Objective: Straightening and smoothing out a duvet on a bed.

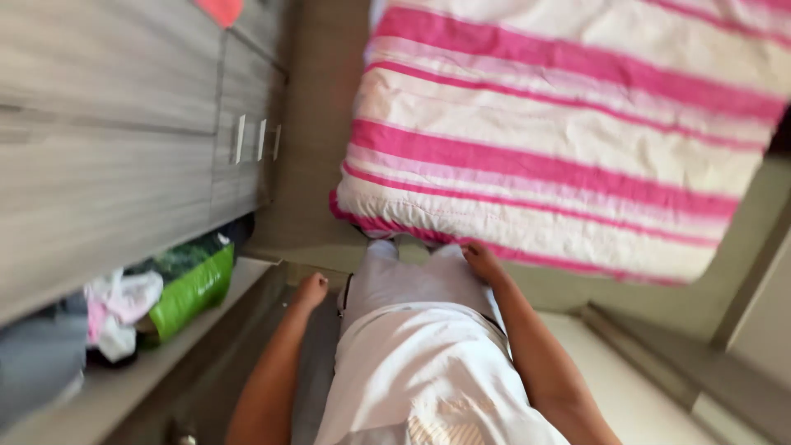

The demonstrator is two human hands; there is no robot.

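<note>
Bare floor (309, 165), right hand (482, 262) at quilt (560, 140) edge

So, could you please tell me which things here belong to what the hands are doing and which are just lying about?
In hand:
- pink-and-white striped quilt, its near edge touched by the right hand
- left hand, closed, hanging free beside the body

Lying about:
- green bag
- heap of clothes
- grey wardrobe

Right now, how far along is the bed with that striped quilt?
The pink-and-white striped quilt already lies spread flat. In hand: the right hand is at its near edge, seemingly gripping it; the left hand hangs closed at the side, empty. Left, probably: squaring that edge. The clothes pile by the wardrobe sits unsorted.
</note>
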